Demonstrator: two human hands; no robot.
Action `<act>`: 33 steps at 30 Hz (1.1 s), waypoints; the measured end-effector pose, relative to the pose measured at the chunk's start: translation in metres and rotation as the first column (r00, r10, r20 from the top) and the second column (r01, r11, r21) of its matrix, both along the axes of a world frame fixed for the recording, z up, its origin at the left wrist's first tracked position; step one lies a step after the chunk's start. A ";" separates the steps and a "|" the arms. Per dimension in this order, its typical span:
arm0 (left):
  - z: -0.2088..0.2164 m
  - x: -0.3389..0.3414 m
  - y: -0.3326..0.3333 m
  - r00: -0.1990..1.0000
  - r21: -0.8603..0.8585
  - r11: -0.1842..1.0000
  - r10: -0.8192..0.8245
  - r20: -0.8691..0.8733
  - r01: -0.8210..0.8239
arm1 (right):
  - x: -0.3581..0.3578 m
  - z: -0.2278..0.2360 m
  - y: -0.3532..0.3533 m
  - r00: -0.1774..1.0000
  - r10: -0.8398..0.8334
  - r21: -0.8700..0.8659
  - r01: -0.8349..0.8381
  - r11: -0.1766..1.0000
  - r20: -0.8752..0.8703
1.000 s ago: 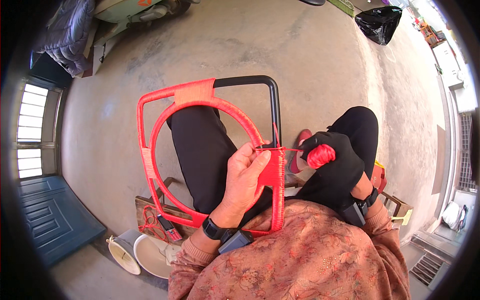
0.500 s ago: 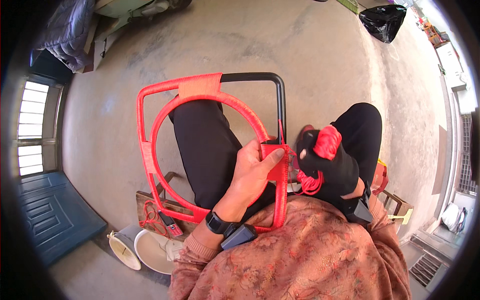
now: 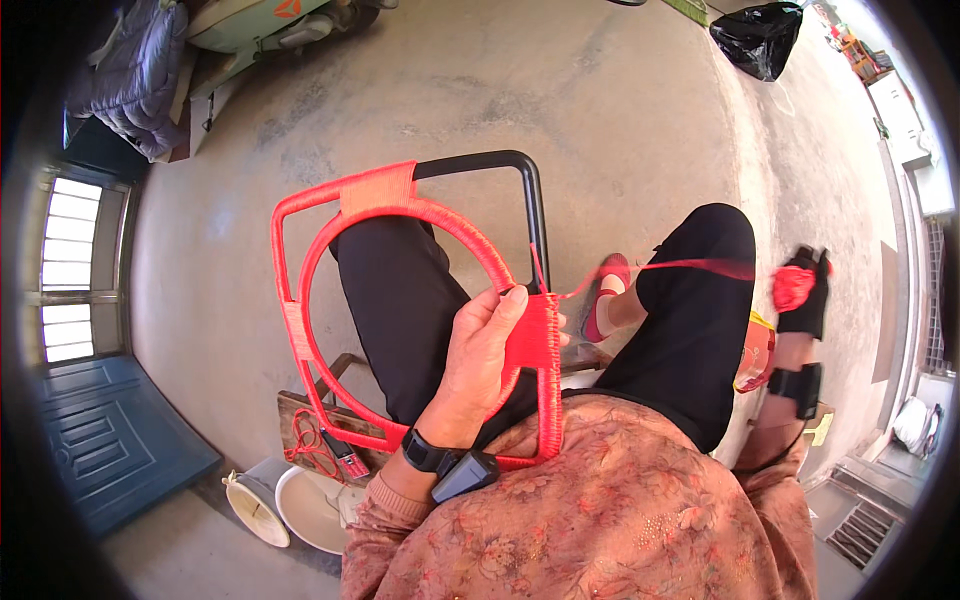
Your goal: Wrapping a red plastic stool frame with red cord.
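Reading the clock from the middle of your view, your left hand (image 3: 475,350) is closed on the frame (image 3: 532,328), thumb laid over the edge of the red-wrapped panel; the frame sits around the centre, reaching out toward ten, its bare black corner near one. Your right hand (image 3: 812,312), in a black fingerless glove, is out at three with the red cord bundle (image 3: 793,288) in its grasp, though how tightly its fingers close you cannot tell. A red strand (image 3: 660,264) runs between the two, passing over your right knee (image 3: 705,235), which lies in its path at two. Your left thigh (image 3: 390,310) fills much of the ring from beneath. A red bag (image 3: 757,365) with yellow trim stands near your right forearm, just past three. Toward eight is a wooden bench (image 3: 292,415) bearing loose red cord (image 3: 312,452) and a small red-and-black device (image 3: 348,464); two pale buckets (image 3: 285,475) stand just beyond, between seven and eight, with a blue door (image 3: 120,440) past them. Farther off lie a black plastic bag (image 3: 757,40) between one and two, a pale vehicle (image 3: 260,22) at eleven and a quilted cover (image 3: 135,85) at ten.
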State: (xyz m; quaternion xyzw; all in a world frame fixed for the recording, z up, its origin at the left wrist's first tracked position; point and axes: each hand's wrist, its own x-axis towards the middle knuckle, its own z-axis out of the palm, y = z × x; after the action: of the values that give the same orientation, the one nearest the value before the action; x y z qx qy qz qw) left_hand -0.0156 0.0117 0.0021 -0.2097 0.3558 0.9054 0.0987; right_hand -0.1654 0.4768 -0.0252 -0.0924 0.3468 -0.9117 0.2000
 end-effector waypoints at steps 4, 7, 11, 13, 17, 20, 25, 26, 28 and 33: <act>-0.002 0.002 0.001 0.999 0.035 0.999 -0.039 0.021 0.038 | 0.008 0.002 0.076 0.511 -0.853 0.393 0.766 0.509 0.108; 0.003 -0.001 -0.001 1.000 0.152 0.988 -0.020 0.014 0.018 | 0.015 0.017 0.075 0.926 -0.364 0.356 0.307 0.883 0.103; 0.005 0.001 0.001 0.998 0.083 0.994 -0.070 -0.002 0.070 | 0.040 0.035 -0.068 0.967 -0.254 0.664 0.170 0.728 0.032; 0.004 0.000 0.001 0.997 0.047 0.997 -0.068 0.023 0.067 | 0.065 0.048 -0.117 0.971 0.139 0.979 0.201 -0.038 -0.194; 0.002 -0.002 0.006 0.996 0.038 0.996 -0.087 0.008 0.086 | 0.053 0.053 -0.214 0.917 0.339 0.930 0.080 0.358 -0.209; 0.003 -0.004 0.004 0.997 0.029 0.997 -0.073 0.018 0.072 | 0.042 0.066 -0.274 0.766 0.540 0.864 0.038 0.503 -0.348; 0.001 -0.008 0.000 0.990 -0.017 0.990 -0.137 -0.015 0.137 | 0.027 0.072 -0.293 0.343 0.793 0.847 0.375 0.376 -0.504; 0.000 -0.008 0.000 0.991 -0.015 0.991 -0.134 -0.011 0.134 | 0.028 0.071 -0.291 0.281 0.790 0.804 0.443 0.397 -0.545; 0.000 -0.007 -0.002 0.985 0.019 0.985 -0.171 -0.011 0.171 | 0.031 0.069 -0.289 0.213 0.787 0.756 0.500 0.421 -0.579; -0.002 -0.009 -0.003 0.986 0.015 0.986 -0.165 0.021 0.164 | 0.043 0.058 -0.287 0.063 0.781 0.540 0.757 0.368 -0.621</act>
State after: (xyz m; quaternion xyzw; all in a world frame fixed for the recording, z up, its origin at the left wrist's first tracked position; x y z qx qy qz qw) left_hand -0.0251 0.0089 0.0003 -0.1891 0.3648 0.8940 0.1784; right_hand -0.1226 0.1903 0.0327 -0.5590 0.8091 -0.1626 -0.0805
